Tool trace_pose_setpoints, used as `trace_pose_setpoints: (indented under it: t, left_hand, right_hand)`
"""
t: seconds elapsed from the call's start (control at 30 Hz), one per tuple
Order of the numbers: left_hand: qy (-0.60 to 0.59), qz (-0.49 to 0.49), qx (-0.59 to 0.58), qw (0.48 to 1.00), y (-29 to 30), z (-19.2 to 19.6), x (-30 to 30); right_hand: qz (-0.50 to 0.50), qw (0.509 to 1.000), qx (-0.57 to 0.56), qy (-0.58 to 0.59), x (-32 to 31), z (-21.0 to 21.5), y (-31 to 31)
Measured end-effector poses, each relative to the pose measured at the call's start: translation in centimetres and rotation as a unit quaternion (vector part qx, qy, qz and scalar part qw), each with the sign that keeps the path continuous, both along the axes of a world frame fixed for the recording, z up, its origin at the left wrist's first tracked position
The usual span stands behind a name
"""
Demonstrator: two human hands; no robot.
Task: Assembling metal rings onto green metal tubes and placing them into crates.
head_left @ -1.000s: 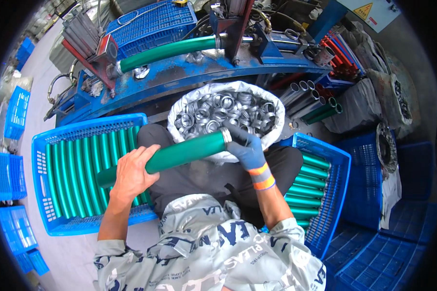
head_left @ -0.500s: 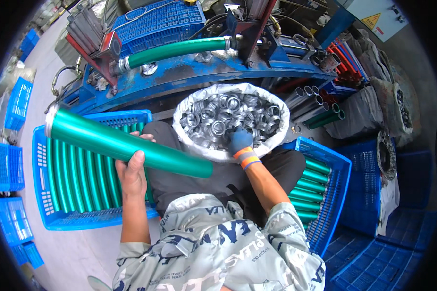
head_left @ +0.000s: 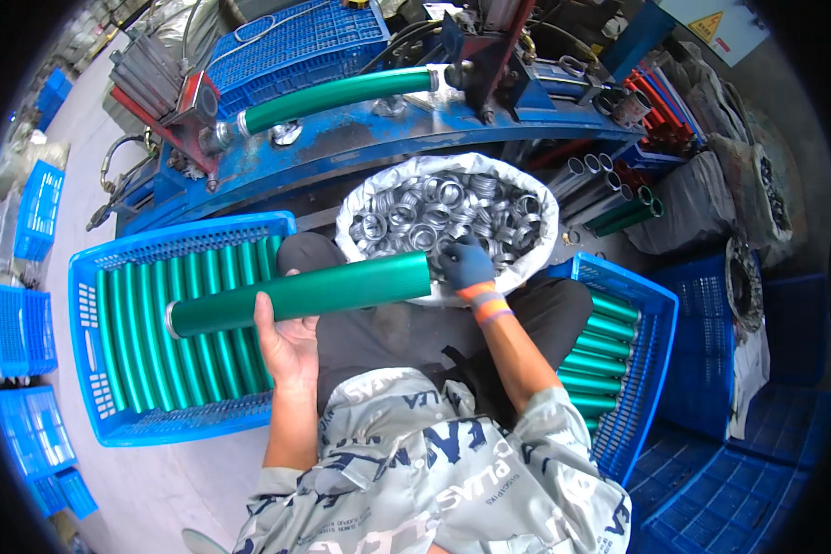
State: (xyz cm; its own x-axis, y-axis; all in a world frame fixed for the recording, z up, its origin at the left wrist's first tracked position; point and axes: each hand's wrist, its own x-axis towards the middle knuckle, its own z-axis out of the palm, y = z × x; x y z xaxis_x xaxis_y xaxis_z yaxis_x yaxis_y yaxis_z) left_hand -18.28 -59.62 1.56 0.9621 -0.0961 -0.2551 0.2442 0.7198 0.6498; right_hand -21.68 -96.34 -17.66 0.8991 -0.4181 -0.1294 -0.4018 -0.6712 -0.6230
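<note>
My bare left hand grips a shiny green tube from below, thumb in front, holding it nearly level above my lap. A silver metal ring sits on the tube's left end; no ring shows on the right end. My right hand, in a dark blue glove with an orange-striped cuff, is just beside that right end. Its fingers are curled together, and what they hold is hidden. Beneath it stands a white sack filled with loose silver metal rings.
A blue crate of green tubes stands at my left, another blue crate of tubes at my right. Ahead, a blue machine bench carries a clamped green tube. Loose metal tubes lie beyond the sack at right.
The held tube's left end has come down and its right end has risen toward the sack. My right hand has lifted slightly out of the rings, up to the tube's right end.
</note>
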Motion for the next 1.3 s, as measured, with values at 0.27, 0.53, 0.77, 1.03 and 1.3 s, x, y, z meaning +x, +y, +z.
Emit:
trace_pose_setpoints:
  t: [0.27,0.53,0.77,1.03,1.3]
  left_hand:
    - [0.042,-0.004,-0.006,0.999,-2.1,-1.8,-0.4]
    - [0.003,-0.003,0.021,1.0,-0.9,-2.0,-0.1]
    - [-0.022,-0.008,0.054,0.998,-1.0,-1.7,0.5]
    - [0.018,-0.006,-0.006,1.0,-0.5,-1.8,2.7]
    - [0.04,0.046,-0.08,0.995,1.7,1.8,5.6]
  right_hand:
    - [0.033,0.639,0.727,-0.248,-5.4,13.7,3.0]
    - [0.016,0.758,0.609,-0.234,-5.2,16.6,5.1]
    - [-0.003,0.798,0.569,-0.198,-4.6,17.0,5.1]
    - [0.056,0.828,0.487,-0.273,1.7,17.0,0.9]
    - [0.116,0.939,0.077,-0.315,24.4,23.7,-0.2]
